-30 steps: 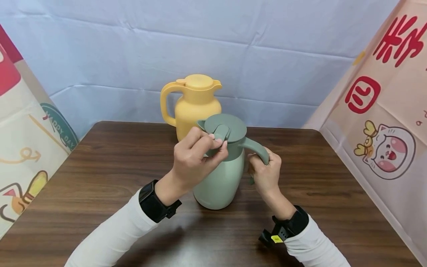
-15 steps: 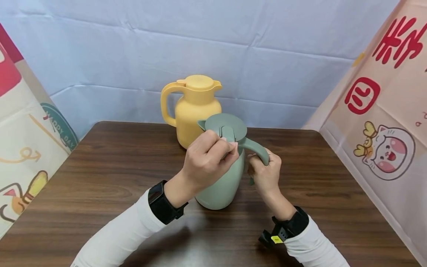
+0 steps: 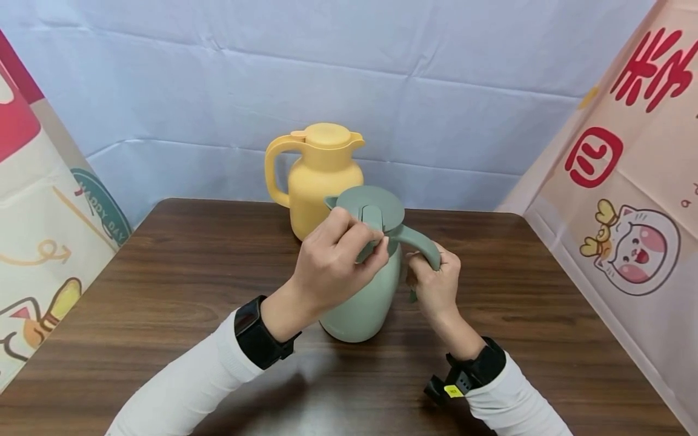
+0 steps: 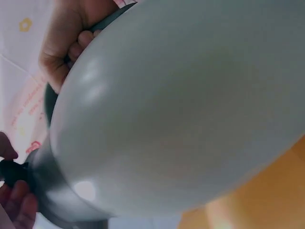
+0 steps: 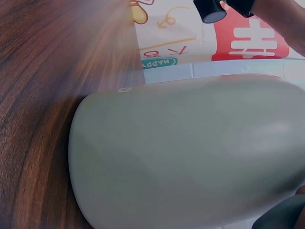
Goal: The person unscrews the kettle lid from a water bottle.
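Observation:
A pale green vacuum jug [image 3: 357, 315] stands upright on the table, also filling most of both wrist views. Its round darker green lid [image 3: 389, 203] carries a tab [image 3: 372, 215] that points toward the handle [image 3: 417, 239]. My left hand [image 3: 332, 260] is at the lid's near side, fingers bent. In the left wrist view its thumb and fingers pinch the dark tab [image 4: 14, 171] from both sides. My right hand [image 3: 436, 281] grips the handle, fingers curled round it. Part of the jug's body is hidden behind my left hand.
A yellow jug [image 3: 322, 178] stands close behind the green one, its handle to the left. The brown wooden table [image 3: 180, 272] reaches a pale blue cloth backdrop [image 3: 218, 91]. Printed cloths hang on both sides, including a pink one [image 3: 616, 157] at right.
My left hand has moved right, toward the handle, and the lid's tab has turned that way with it; in the last half second it shifts slightly back left. The right hand keeps its grip.

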Tool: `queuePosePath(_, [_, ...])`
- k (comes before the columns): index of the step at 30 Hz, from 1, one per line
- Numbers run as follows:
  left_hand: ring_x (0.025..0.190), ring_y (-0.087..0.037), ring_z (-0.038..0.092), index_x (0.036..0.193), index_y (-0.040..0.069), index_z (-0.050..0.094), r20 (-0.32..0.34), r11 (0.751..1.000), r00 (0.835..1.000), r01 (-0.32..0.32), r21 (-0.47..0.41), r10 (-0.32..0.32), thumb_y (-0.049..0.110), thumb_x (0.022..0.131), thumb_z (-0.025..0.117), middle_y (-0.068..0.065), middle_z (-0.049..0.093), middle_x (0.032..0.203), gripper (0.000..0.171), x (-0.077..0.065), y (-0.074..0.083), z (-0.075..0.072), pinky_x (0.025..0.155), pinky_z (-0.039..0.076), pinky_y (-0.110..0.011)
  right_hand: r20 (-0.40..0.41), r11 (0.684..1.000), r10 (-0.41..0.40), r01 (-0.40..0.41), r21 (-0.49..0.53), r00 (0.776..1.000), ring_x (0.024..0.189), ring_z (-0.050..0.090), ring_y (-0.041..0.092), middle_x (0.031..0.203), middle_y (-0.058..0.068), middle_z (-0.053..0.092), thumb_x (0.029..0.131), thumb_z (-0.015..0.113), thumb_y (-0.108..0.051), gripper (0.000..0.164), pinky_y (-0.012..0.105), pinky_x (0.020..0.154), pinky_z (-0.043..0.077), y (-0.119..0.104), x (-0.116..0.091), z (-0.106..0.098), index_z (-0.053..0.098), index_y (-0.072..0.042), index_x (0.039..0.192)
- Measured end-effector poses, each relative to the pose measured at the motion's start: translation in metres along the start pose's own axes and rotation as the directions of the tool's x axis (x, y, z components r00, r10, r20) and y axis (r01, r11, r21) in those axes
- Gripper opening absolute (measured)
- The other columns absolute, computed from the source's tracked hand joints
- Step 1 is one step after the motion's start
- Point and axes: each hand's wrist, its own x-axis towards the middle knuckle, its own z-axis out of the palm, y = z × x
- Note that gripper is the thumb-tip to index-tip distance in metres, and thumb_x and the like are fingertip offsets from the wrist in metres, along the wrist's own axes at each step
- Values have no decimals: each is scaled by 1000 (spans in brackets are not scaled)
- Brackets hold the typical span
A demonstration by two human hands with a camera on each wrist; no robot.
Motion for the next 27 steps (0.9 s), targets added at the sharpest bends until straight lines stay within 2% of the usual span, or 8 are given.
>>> queuePosePath(4, [55, -14, 45, 80, 4, 62, 115, 997, 991, 69, 26, -71, 11, 70, 72, -8, 48, 77, 15, 6, 1, -10, 51, 41, -24, 22, 1000, -6, 5, 14, 1000, 31, 26, 14, 40, 2, 30, 83, 47, 12, 36, 31, 33, 23, 1, 0, 0, 28, -2, 56])
queuePosePath(10, [56, -13, 43, 82, 6, 64, 290, 992, 949, 112, 51, -122, 16, 67, 75, -5, 50, 78, 20, 19, 1, -24, 49, 37, -23, 18, 1000, -2, 1, 17, 1000, 31, 29, 15, 40, 3, 31, 82, 47, 11, 34, 30, 33, 25, 1, 0, 0, 30, -3, 56])
queuePosePath(13, [56, -14, 43, 82, 7, 64, 333, 992, 934, 114, 55, -126, 17, 67, 76, -4, 50, 77, 21, 22, 2, -27, 49, 35, -23, 18, 1000, 2, -3, 17, 1000, 31, 28, 15, 40, 3, 31, 82, 47, 11, 34, 31, 33, 24, 1, 0, 0, 30, -3, 56])
queuePosePath(17, [59, -15, 42, 81, 7, 64, 357, 992, 926, 119, 43, -126, 19, 66, 76, -4, 49, 77, 23, 25, 1, -28, 50, 34, -23, 35, 1000, 2, -2, 20, 999, 32, 25, 15, 40, 3, 29, 82, 47, 12, 35, 32, 33, 22, 1, 0, 0, 28, -4, 56])
queuePosePath(20, [62, -16, 41, 81, 7, 63, 380, 994, 919, 108, 3, -101, 22, 65, 77, -4, 48, 78, 26, 27, -1, -27, 53, 34, -24, 39, 1000, -1, 0, 19, 999, 31, 24, 14, 40, 3, 28, 82, 46, 12, 36, 32, 33, 22, 1, 0, 0, 27, -4, 56])
queuePosePath(23, [66, -18, 42, 83, 7, 63, 421, 996, 906, 70, -52, -42, 25, 67, 76, -5, 48, 81, 28, 32, -7, -26, 57, 34, -27, 35, 1000, -5, 4, 19, 999, 31, 23, 14, 40, 2, 28, 82, 46, 13, 37, 31, 33, 22, 1, 0, -1, 26, -4, 57])
queuePosePath(25, [71, -20, 44, 87, 8, 64, 463, 995, 886, 36, -88, 9, 27, 68, 75, -6, 50, 86, 29, 36, -12, -25, 59, 35, -30, 38, 1000, -5, 5, 21, 999, 31, 23, 14, 40, 2, 28, 82, 46, 13, 37, 31, 33, 23, 1, 0, -1, 24, -4, 57])
queuePosePath(27, [76, -21, 47, 91, 10, 66, 514, 992, 856, 12, -125, 55, 30, 69, 73, -7, 52, 91, 30, 39, -16, -24, 62, 36, -33, 44, 1000, -1, 0, 26, 999, 31, 24, 14, 40, 2, 28, 83, 46, 12, 38, 31, 33, 23, 0, 0, -2, 24, -5, 57])
